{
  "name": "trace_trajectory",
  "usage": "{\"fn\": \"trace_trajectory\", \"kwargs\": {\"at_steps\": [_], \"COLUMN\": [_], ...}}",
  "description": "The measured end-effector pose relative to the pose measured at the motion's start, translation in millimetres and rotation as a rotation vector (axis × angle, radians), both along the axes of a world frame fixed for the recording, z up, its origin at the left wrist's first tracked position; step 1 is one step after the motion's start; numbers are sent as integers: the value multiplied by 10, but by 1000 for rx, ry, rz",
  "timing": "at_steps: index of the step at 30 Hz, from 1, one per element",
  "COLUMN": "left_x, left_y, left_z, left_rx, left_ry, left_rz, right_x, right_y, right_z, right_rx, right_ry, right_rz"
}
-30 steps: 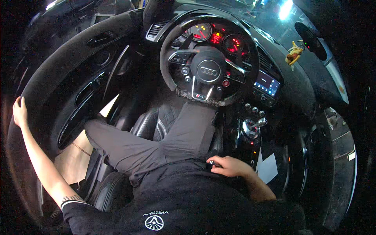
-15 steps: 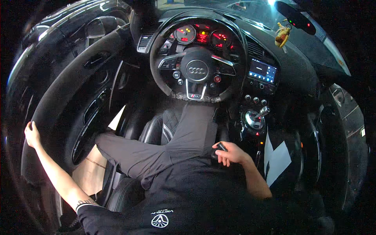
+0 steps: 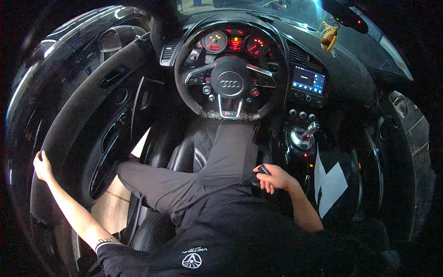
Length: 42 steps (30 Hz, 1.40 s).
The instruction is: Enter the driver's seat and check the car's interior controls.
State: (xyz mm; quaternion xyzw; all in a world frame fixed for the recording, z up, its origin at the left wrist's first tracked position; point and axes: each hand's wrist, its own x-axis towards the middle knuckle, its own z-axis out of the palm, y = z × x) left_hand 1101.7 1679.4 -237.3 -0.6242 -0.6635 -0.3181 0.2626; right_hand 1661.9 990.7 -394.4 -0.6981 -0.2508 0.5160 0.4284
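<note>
My left hand (image 3: pixel 43 166) is out at far left, its fingers curled over the rear edge of the open car door (image 3: pixel 60 152). My right hand (image 3: pixel 276 179) is closed around a small black object (image 3: pixel 264 170) beside my right thigh. Its shape looks short and rounded, but most of it is covered by the fingers, so I cannot make out its kind. In front of me is the black steering wheel (image 3: pixel 229 85), which neither hand touches. My legs lie across the black quilted seat (image 3: pixel 203 145), the left knee turned out toward the door opening.
Right of the wheel are a lit screen (image 3: pixel 308 81) and a gear lever (image 3: pixel 312 129) on the centre console. White paper sheets (image 3: pixel 334 187) lie on the passenger side. Brown paper (image 3: pixel 110 205) shows in the door gap. A yellow ornament (image 3: pixel 329 38) hangs by the windscreen.
The view has shifted slightly. My left hand appears a little lower and farther right, still on the door edge. My right hand keeps its hold on the black object. The ornament has swung slightly.
</note>
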Motion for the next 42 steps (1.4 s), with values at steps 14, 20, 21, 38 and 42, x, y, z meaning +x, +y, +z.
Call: {"fn": "trace_trajectory", "kwargs": {"at_steps": [14, 20, 21, 38, 42], "left_x": [65, -255, -254, -227, -210], "left_y": [43, 188, 215, 287, 286], "left_z": [-21, -44, -63, -109, -124], "left_rx": [-16, -13, -6, 48, 46], "left_ry": [-5, 31, 34, 31, 29], "left_rz": [-1, 6, 4, -14, -25], "right_x": [5, 8, 14, 5, 8], "right_y": [-11, 17, 8, 41, 29], "right_z": [15, -13, -35, 27, 8], "right_rx": [10, 2, 10, -11, -2], "right_ry": [16, 32, 32, -15, 3], "right_rz": [-26, -12, 3, 5, 2]}}
